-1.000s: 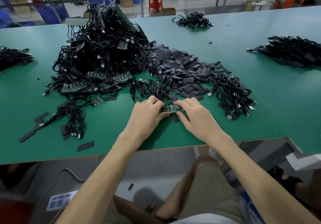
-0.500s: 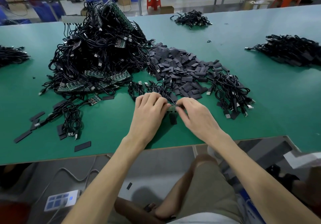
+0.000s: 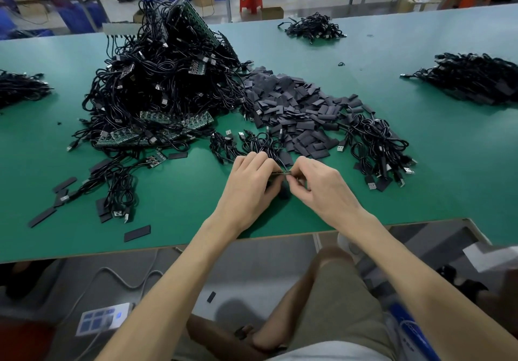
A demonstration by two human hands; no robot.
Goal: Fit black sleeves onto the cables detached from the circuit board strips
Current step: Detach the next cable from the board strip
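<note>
My left hand (image 3: 249, 184) and my right hand (image 3: 319, 189) meet near the front of the green table (image 3: 462, 164). Between their fingertips they pinch a short green circuit board strip (image 3: 282, 172), seen edge-on, with black cables running from it towards the back. A flat pile of black sleeves (image 3: 294, 111) lies just behind my hands. A tall heap of black cables with green board strips (image 3: 165, 86) rises at the back left. A bunch of USB cables (image 3: 378, 147) lies to the right of the sleeves.
Loose sleeves and cables (image 3: 112, 189) are scattered at the front left. Other cable piles lie at the far left (image 3: 19, 89), the far right (image 3: 476, 77) and the back (image 3: 314, 28). The table's front edge runs just below my wrists.
The board strip lay flat under my fingers a second ago; now it is tipped on edge. Both hands have closed in on it and lifted slightly.
</note>
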